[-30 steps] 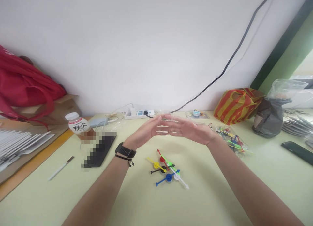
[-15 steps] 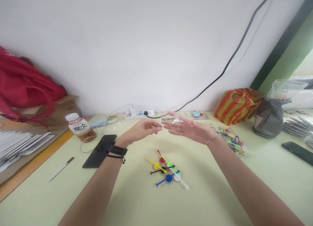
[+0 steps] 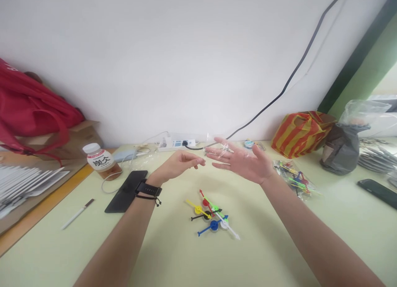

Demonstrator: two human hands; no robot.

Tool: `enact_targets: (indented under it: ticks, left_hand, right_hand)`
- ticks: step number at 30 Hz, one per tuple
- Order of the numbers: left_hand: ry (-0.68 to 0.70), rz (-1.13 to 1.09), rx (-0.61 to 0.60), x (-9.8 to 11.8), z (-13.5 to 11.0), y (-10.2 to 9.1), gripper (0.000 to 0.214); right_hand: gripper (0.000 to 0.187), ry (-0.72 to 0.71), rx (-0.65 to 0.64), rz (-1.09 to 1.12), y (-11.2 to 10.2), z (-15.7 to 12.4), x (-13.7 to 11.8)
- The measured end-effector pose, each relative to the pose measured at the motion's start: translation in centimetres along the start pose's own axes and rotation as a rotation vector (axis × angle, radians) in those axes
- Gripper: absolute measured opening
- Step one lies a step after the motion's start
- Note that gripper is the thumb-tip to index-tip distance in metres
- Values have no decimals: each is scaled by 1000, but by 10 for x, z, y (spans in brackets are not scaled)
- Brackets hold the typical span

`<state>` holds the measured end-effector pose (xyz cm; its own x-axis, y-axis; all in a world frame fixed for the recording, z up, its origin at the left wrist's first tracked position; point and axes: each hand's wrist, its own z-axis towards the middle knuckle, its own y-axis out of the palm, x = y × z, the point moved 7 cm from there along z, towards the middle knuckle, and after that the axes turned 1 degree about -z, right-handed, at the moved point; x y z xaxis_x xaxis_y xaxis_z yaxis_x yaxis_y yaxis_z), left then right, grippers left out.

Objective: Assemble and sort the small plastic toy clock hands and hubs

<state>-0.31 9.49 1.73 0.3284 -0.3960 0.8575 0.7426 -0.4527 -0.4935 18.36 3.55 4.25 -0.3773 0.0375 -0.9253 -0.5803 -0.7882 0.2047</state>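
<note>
My left hand (image 3: 181, 166) has thumb and fingertips pressed together just left of my right fingertips. Whatever they may pinch is too small to make out. My right hand (image 3: 245, 163) is open, its palm toward me, thumb up and fingers stretched leftward. A thin clear plastic bag (image 3: 221, 149) lies about its fingers; whether they are inside it or behind it I cannot tell. Below both hands, several plastic arrow spinners rest in a loose cluster on the table, among them a blue spinner (image 3: 214, 225), a yellow spinner (image 3: 197, 209) and a white spinner (image 3: 224, 224).
Bagged coloured spinners (image 3: 296, 179) lie right of my right hand. A black phone (image 3: 125, 194) is under my left wrist, with a pen (image 3: 77, 214) and a drink bottle (image 3: 102, 161) further left. A power strip (image 3: 176, 144) stands by the wall; a striped bag (image 3: 300, 134) is back right.
My right hand has turned its palm more toward me, with thumb raised and fingers spread wider. The clear plastic has shifted with it. The spinner cluster stays put.
</note>
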Motion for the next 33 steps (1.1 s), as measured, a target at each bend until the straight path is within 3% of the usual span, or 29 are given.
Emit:
enact_targets:
  ticks: [6, 11, 15, 25, 33]
  left_hand:
    - [-43, 34, -79, 1, -3, 1, 32]
    - [34, -38, 118, 17, -1, -4, 37]
    - [30, -56, 111, 22, 0, 1, 33]
    - [6, -111, 204, 13, -1, -11, 30]
    - [17, -108, 225, 9, 1, -15, 31]
  right_hand:
    - [92, 5, -31, 21, -5, -3, 5]
    - [89, 26, -91, -8, 0, -4, 10]
    - [88, 63, -61, -42, 2, -2, 12]
    - [69, 178, -45, -33, -9, -7, 15]
    - [52, 250, 63, -42, -22, -6, 24]
